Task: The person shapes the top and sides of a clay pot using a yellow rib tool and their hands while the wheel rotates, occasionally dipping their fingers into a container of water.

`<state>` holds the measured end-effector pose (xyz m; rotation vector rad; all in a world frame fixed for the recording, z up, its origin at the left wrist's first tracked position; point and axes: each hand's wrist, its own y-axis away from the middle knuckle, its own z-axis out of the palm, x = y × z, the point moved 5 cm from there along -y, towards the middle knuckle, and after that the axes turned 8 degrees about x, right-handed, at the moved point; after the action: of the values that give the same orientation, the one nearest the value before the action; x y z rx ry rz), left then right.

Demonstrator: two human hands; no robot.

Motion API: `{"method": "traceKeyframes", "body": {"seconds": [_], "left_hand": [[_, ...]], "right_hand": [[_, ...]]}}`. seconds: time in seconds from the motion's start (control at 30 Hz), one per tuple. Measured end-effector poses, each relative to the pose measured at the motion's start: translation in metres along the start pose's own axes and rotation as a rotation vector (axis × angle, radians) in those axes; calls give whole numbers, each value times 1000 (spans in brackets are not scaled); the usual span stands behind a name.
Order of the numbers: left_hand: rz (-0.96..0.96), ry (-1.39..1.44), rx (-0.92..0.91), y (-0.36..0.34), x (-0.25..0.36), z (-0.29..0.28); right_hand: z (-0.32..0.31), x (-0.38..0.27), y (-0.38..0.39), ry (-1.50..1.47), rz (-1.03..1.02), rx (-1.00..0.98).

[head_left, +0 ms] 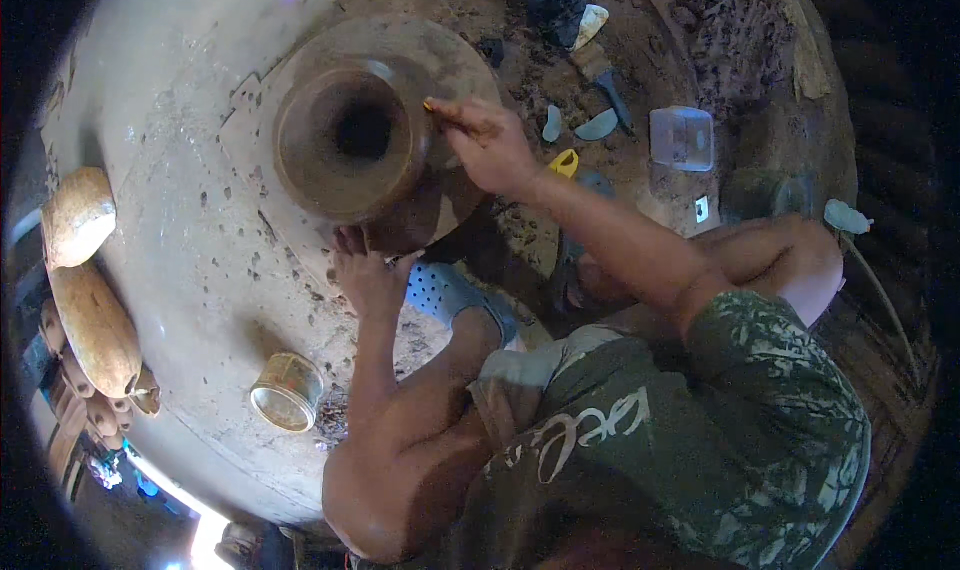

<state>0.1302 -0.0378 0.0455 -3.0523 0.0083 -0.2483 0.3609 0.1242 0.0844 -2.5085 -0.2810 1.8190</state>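
A brown clay pot (pixel 400 220) with a wide flared rim and a dark opening stands on a round flat board (pixel 455 50). At the rim's right side is my right hand (pixel 490 145), its fingers pinched round a small yellow piece (pixel 428 105) that touches or nearly touches the rim; most of that piece is hidden. My left hand (pixel 372 275) is low at the pot's near side, fingers spread, with the fingertips against or close to the wall. Whether they press on the clay I cannot tell.
Right of the pot lie pale scraper pieces (pixel 597 125), a brush (pixel 605 80), a yellow piece (pixel 565 162) and a clear plastic tub (pixel 682 138). A small bucket (pixel 287 392) stands near left. Long gourds (pixel 95 325) lie far left. My blue clog (pixel 440 292) is close to the pot.
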Motion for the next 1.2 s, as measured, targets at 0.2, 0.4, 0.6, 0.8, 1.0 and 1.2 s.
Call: {"method": "traceKeyframes", "body": {"seconds": [0.2, 0.4, 0.6, 0.8, 1.0, 1.2], "left_hand": [[-68, 136, -6, -8, 21, -12], [-49, 342, 358, -37, -33, -79], [440, 128, 139, -91, -3, -88], [425, 139, 96, -85, -1, -72], [389, 85, 122, -87, 24, -72], [314, 82, 222, -90, 46, -69]], "right_hand": [[1, 25, 22, -69, 95, 46], [-21, 29, -14, -118, 386, 140], [-9, 15, -65, 50, 156, -32], [2, 3, -62, -59, 147, -191], [-14, 6, -35, 34, -16, -90], [-17, -8, -16, 29, 28, -11]]}}
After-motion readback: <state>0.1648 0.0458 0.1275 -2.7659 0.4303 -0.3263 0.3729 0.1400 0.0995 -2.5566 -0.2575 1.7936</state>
